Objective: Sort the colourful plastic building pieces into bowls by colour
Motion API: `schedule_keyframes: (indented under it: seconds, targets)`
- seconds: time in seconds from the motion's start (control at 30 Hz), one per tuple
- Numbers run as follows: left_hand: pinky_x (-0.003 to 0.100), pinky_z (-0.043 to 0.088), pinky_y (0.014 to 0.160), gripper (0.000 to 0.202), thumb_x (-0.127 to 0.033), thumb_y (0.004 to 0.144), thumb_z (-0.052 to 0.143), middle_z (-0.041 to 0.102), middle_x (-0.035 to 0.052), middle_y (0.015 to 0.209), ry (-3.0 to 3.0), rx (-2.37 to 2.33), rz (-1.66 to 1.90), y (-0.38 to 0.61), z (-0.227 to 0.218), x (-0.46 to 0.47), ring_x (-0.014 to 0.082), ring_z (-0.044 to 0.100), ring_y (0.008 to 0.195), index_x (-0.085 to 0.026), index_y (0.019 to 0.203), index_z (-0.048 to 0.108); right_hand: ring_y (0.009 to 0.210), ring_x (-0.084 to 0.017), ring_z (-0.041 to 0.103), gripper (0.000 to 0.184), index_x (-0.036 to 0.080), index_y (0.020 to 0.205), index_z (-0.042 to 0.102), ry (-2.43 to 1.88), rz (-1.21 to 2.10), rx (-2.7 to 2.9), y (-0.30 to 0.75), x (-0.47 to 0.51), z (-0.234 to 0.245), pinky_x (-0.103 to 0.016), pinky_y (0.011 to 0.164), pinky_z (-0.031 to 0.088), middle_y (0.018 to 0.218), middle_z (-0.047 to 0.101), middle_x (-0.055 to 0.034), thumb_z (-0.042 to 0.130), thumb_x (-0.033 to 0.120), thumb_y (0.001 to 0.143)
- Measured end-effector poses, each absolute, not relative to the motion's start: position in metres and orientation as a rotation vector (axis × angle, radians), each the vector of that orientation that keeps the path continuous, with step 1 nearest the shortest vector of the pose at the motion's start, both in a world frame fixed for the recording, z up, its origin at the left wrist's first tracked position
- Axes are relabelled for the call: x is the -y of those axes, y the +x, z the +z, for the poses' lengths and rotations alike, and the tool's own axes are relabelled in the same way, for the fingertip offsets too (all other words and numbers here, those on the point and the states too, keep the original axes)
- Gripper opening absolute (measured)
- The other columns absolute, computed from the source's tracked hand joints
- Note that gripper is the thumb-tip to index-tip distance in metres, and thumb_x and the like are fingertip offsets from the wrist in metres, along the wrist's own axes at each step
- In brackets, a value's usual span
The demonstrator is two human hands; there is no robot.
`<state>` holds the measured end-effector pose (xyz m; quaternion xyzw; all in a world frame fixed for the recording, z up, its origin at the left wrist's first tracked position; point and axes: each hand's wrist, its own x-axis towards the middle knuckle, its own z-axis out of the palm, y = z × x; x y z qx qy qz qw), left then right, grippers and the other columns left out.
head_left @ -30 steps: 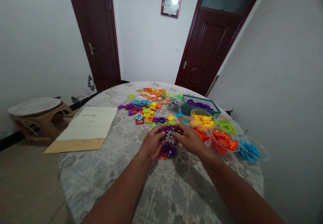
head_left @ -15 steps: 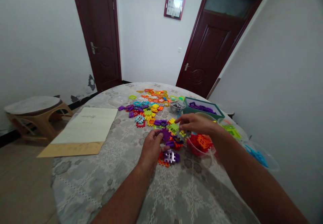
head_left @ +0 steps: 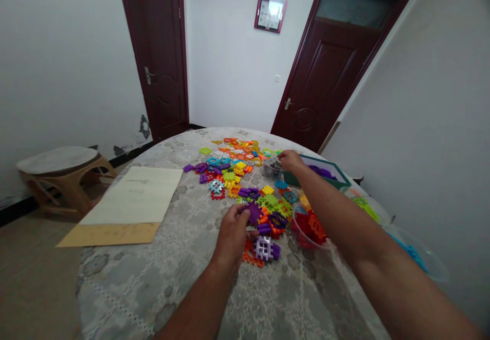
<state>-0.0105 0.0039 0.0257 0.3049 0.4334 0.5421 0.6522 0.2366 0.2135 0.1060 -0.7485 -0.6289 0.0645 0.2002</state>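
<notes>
My left hand [head_left: 232, 230] is closed on a purple toothed plastic building piece [head_left: 253, 213], pinched between thumb and fingers at the left side of a mixed heap. Beside it lie green pieces [head_left: 270, 202], a lilac window piece [head_left: 264, 248] and an orange piece [head_left: 250, 256]. Farther back, my right hand [head_left: 292, 162] reaches to a clear bowl [head_left: 272, 173] of grey pieces [head_left: 273, 163]. Its fingers are bent together at the bowl's right rim. Whatever lies between those fingertips is too small to make out.
More coloured pieces [head_left: 229, 176] spread toward the back. A green-edged box [head_left: 342, 179] holds purple pieces. Under my right forearm stands a tub of red pieces [head_left: 312, 227]; a tub of blue pieces [head_left: 411, 253] is at far right. Paper sheets [head_left: 132, 197] lie left, near a stool [head_left: 57, 159].
My right hand has moved away from the near heap to the bowl of grey pieces; the grey piece under its fingers has left the heap. My left hand keeps the purple piece.
</notes>
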Motion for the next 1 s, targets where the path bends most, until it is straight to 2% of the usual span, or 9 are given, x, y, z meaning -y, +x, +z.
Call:
schedule_keyframes:
  seconds: [0.1,0.2,0.33,0.47,0.57,0.63,0.73,0.87,1.0]
  targets:
    - [0.022,0.056,0.054,0.024,-0.030,0.084,0.076,0.071,0.0058,0.094,0.694,-0.993,1.230,-0.011,0.025,-0.004,0.0169,0.067,0.078,-0.019,0.105,0.071,0.116,-0.026,0.068,0.029,0.018,0.124,0.070,-2.116,0.144,1.879,0.242,-0.212,0.102,-0.043,0.100,0.057,0.131,0.069,-0.0108,0.071,0.035,0.101]
    - [0.021,0.056,0.053,0.024,-0.029,0.084,0.076,0.071,0.0058,0.094,0.696,-1.004,1.223,-0.010,0.023,-0.003,0.0162,0.067,0.075,-0.019,0.106,0.071,0.118,-0.026,0.070,0.016,0.020,0.103,0.081,-2.110,0.092,1.958,0.245,-0.209,0.100,-0.032,0.102,0.052,0.117,0.078,-0.0100,0.075,0.016,0.089]
    - [0.022,0.056,0.053,0.024,-0.029,0.084,0.076,0.071,0.0057,0.092,0.704,-1.000,1.213,-0.009,0.022,-0.003,0.0161,0.067,0.074,-0.019,0.105,0.071,0.116,-0.027,0.072,0.026,0.021,0.098,0.084,-2.099,0.040,2.019,0.250,-0.202,0.098,-0.029,0.103,0.049,0.113,0.081,-0.0100,0.073,0.007,0.079]
    - [0.022,0.056,0.052,0.024,-0.030,0.084,0.076,0.071,0.0063,0.092,0.716,-0.992,1.207,-0.010,0.021,-0.003,0.0170,0.068,0.075,-0.019,0.105,0.072,0.119,-0.029,0.070,0.037,0.019,0.109,0.082,-2.095,-0.004,2.020,0.250,-0.193,0.100,-0.032,0.107,0.048,0.118,0.080,-0.0133,0.071,0.003,0.078]
    - [0.023,0.056,0.053,0.027,-0.031,0.084,0.076,0.072,0.0075,0.095,0.734,-0.988,1.208,-0.010,0.021,-0.003,0.0176,0.068,0.076,-0.018,0.106,0.072,0.126,-0.030,0.066,0.044,0.015,0.122,0.078,-2.057,-0.039,2.002,0.242,-0.182,0.107,-0.034,0.111,0.045,0.127,0.076,-0.0180,0.066,0.002,0.082]
    - [0.024,0.057,0.053,0.027,-0.031,0.084,0.076,0.073,0.0077,0.096,0.748,-0.984,1.204,-0.009,0.021,-0.003,0.0177,0.068,0.075,-0.018,0.107,0.072,0.127,-0.030,0.065,0.042,0.013,0.126,0.076,-2.011,-0.042,2.004,0.231,-0.168,0.113,-0.033,0.110,0.045,0.131,0.074,-0.0183,0.062,0.004,0.087]
    - [0.024,0.055,0.051,0.028,-0.030,0.083,0.077,0.073,0.0078,0.095,0.763,-0.983,1.206,-0.008,0.023,-0.003,0.0174,0.068,0.073,-0.017,0.107,0.072,0.111,-0.024,0.071,0.030,0.019,0.117,0.078,-1.885,0.072,2.090,0.208,-0.130,0.121,-0.027,0.096,0.051,0.118,0.079,-0.0097,0.058,0.015,0.096]
    - [0.023,0.055,0.054,0.029,-0.032,0.081,0.079,0.075,0.0094,0.096,0.815,-0.952,1.201,-0.008,0.029,0.001,0.0192,0.069,0.078,-0.017,0.105,0.075,0.076,-0.018,0.071,0.023,0.023,0.107,0.079,-1.512,0.648,2.268,0.176,-0.056,0.122,-0.024,0.067,0.050,0.088,0.078,-0.0013,0.060,0.033,0.099]
    - [0.026,0.057,0.059,0.029,-0.032,0.078,0.079,0.075,0.0090,0.091,0.955,-0.939,1.168,-0.009,0.034,0.004,0.0216,0.070,0.082,-0.016,0.102,0.076,0.078,-0.016,0.067,0.020,0.023,0.107,0.077,-1.433,0.666,2.187,0.165,0.002,0.110,-0.024,0.068,0.047,0.089,0.077,-0.0010,0.063,0.025,0.093]
